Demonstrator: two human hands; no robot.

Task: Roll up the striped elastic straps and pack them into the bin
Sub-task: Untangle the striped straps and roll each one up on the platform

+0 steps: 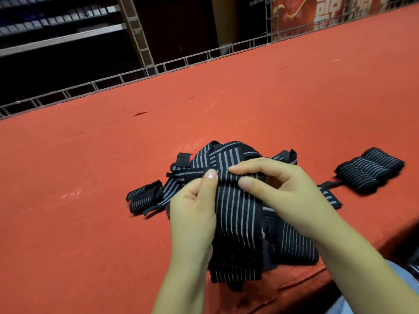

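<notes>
Nearest me, at the front edge of the tabletop [68,234], my left hand [192,214] and right hand [283,191] both hold one striped strap [235,214]. The left thumb and fingers pinch its upper end from the left; the right thumb and forefinger pinch the same end from the right, fingers curled over it. The strap hangs down from that grip toward me, its lower end lying over the front edge on top of other loose fabric.

Directly behind my hands sits the heap of unrolled straps [226,155], tangled, touching the strap I hold. At the heap's left lies a small group of rolled straps [145,198], just beside it. To the right, well apart from the heap, a second group of finished rolls [369,171] lies side by side near the right edge.

No bin is in view, so I cannot tell where packing will take place.

Judgement: the step in hand is starting a roll on this strap, with the end held ready for the first turn. Several rolls are done; the heap remains, and nothing is seen packed. The next move calls for a tight first fold of the pinched end, then even turns with the edges kept square while the tail feeds free of the heap.

At the far edge runs a metal rail [181,62], with shelving [56,26] beyond.
</notes>
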